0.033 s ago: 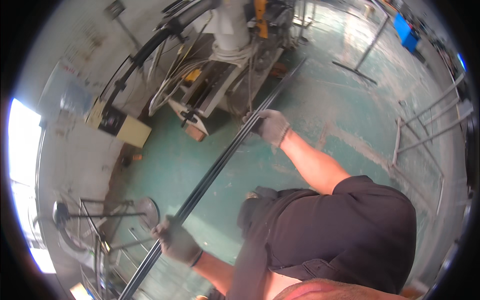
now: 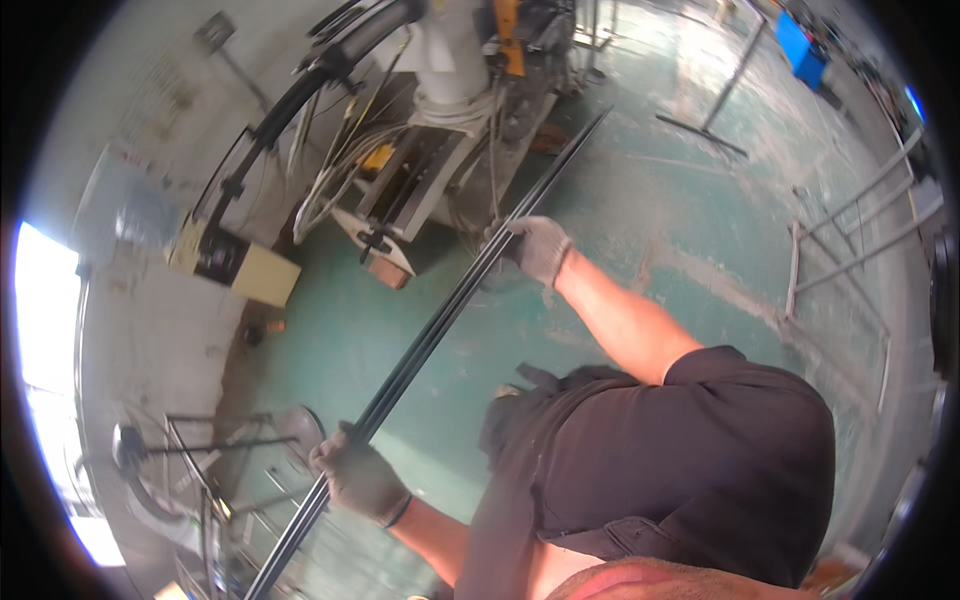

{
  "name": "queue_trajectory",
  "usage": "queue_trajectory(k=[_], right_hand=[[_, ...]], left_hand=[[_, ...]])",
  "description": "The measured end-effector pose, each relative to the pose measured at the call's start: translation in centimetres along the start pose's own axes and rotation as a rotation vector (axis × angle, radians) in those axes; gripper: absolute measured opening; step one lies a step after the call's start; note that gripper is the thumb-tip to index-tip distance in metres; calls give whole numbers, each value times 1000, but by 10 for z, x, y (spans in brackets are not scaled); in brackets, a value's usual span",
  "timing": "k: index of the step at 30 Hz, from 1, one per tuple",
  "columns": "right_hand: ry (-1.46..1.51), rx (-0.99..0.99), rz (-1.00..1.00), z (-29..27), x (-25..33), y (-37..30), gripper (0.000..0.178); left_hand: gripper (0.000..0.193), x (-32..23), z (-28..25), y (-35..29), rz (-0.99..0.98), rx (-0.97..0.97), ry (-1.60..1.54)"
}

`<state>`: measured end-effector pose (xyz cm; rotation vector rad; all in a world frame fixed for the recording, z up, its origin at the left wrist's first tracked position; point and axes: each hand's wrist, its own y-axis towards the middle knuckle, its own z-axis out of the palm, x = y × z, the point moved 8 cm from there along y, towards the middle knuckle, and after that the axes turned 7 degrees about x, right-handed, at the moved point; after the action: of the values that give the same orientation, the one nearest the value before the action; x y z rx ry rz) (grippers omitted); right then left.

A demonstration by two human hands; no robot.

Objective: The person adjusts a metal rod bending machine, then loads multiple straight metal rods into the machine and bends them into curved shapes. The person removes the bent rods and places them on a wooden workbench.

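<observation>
A bundle of several long, thin dark metal bars (image 2: 428, 340) slants across the view, from the lower left up toward the machine. My left hand (image 2: 362, 484), in a grey work glove, is closed around the bars at their lower part. Farther along, my right hand (image 2: 541, 249), gloved the same way, grips them from the right side with its fingers partly hidden behind them. The bars are held above the green floor (image 2: 330, 345), in front of my body. Their lower end runs out of the picture.
Ahead stands a machine with a thick grey column (image 2: 450, 60) and hanging cables. A yellowish box (image 2: 236, 262) is by the left wall. Metal frames with a round disc (image 2: 300, 435) stand lower left; a metal rack (image 2: 850, 240) is at right. A blue container (image 2: 800, 52) is far right.
The view has shifted slightly, so the machine and racks appear a little farther left. Both hands keep their hold on the bars, with hardly any movement.
</observation>
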<state>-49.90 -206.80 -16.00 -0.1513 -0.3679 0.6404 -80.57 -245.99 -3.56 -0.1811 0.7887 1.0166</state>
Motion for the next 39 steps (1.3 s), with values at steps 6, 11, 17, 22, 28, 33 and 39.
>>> queue_trajectory(k=[6, 11, 17, 22, 28, 33, 39], right_hand=[[-311, 39, -205, 18, 148, 50, 18], [-276, -62, -417, 6, 302, 114, 27], [-340, -313, -486, -25, 486, 197, 22], [-391, -304, -459, -28, 594, 281, 19], [-451, -383, -350, -42, 677, 386, 15], [-571, -172, -339, -125, 772, 545, 60], [-441, -210, -461, -55, 823, 532, 26]], left_hand=[[28, 80, 95, 103, -276, 303, -153], [34, 133, 144, 149, -290, 348, -232], [36, 260, 177, 172, -281, 452, -191], [34, 295, 117, 190, -12, 195, 549], [25, 362, 162, 188, 71, -49, 753], [26, 475, 215, 188, -238, -172, -129], [27, 568, 298, 208, -283, -372, -31]])
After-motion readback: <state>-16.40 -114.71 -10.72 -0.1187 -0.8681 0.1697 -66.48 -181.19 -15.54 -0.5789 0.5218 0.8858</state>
